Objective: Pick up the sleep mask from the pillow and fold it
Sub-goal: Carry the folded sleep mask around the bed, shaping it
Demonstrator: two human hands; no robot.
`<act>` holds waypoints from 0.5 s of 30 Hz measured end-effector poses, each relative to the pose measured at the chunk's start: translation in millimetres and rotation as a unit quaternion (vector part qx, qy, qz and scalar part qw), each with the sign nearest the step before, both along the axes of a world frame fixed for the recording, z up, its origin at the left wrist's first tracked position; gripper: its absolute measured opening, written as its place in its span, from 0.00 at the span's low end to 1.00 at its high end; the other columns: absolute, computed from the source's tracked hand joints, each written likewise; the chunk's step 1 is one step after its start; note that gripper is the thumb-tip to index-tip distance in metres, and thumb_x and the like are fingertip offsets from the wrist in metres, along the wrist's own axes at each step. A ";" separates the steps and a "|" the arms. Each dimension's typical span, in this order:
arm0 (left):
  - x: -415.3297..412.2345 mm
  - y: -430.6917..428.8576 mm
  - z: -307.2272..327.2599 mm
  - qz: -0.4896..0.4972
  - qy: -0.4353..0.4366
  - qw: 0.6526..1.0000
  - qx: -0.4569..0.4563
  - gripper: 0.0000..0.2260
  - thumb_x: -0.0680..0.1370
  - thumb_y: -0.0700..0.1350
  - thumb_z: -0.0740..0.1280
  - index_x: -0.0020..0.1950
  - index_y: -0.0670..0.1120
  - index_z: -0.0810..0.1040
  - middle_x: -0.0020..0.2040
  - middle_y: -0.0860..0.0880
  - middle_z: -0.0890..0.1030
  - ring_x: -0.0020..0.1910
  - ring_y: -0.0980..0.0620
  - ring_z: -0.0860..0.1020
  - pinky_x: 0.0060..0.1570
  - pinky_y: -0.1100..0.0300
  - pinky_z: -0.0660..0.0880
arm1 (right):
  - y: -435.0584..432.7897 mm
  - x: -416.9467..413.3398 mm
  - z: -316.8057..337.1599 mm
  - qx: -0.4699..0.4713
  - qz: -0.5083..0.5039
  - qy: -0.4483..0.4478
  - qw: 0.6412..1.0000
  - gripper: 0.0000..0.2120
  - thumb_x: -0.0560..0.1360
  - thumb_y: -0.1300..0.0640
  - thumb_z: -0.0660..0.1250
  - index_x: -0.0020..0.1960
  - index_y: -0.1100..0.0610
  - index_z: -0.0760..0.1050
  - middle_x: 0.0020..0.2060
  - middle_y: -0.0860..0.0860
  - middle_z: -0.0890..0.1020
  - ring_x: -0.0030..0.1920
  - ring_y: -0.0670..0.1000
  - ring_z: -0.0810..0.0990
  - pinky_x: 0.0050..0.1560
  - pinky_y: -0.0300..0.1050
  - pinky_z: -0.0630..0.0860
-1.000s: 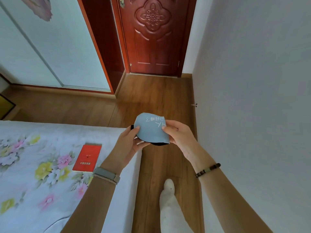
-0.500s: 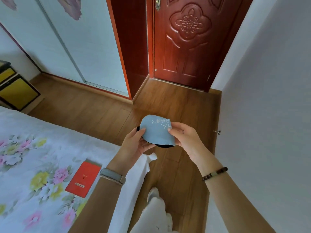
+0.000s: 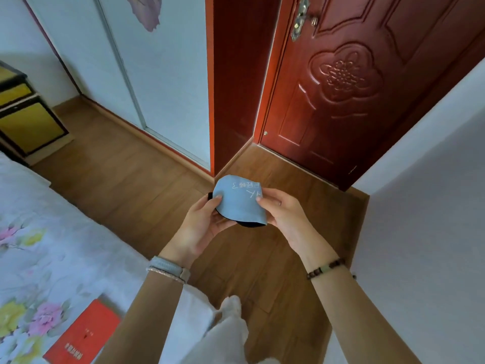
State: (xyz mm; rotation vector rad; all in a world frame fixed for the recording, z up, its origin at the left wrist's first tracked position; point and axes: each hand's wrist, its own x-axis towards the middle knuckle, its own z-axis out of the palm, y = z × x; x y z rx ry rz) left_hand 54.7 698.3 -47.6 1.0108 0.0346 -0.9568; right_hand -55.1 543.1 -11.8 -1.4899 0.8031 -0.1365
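The sleep mask (image 3: 237, 202) is light blue with white lettering and a black underside. It is doubled over on itself and held in the air above the wooden floor. My left hand (image 3: 203, 224) cups it from below, thumb on its left edge. My right hand (image 3: 284, 212) pinches its right edge between thumb and fingers. No pillow is in view.
A bed with a floral sheet (image 3: 39, 258) fills the lower left, with a red booklet (image 3: 84, 334) lying on it. A dark red door (image 3: 341, 88) and a white sliding wardrobe (image 3: 157, 61) stand ahead. A white wall (image 3: 420, 232) is close on the right. A yellow cabinet (image 3: 23, 122) stands at far left.
The view has swung left and tilted, so the door, bed and booklet shift in frame. Both hands keep the same hold on the folded mask.
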 end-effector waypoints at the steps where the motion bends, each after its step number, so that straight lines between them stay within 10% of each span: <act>1: 16.0 -5.5 3.6 0.008 0.000 1.000 -0.003 0.09 0.82 0.43 0.63 0.60 0.43 0.77 0.49 0.47 0.87 0.50 0.48 0.86 0.43 0.54 0.83 | -7.7 19.2 2.4 0.005 0.008 -0.004 1.000 0.17 0.77 0.56 0.70 0.65 0.54 0.76 0.59 0.50 0.82 0.61 0.50 0.81 0.56 0.47 0.82; 15: 197.3 -17.4 7.6 0.221 -0.020 0.974 0.041 0.09 0.82 0.42 0.61 0.59 0.42 0.77 0.56 0.43 0.82 0.48 0.49 0.86 0.44 0.55 0.83 | -49.7 280.3 -7.6 0.056 0.188 -0.014 0.981 0.14 0.77 0.62 0.69 0.62 0.61 0.78 0.55 0.56 0.83 0.59 0.57 0.82 0.56 0.55 0.81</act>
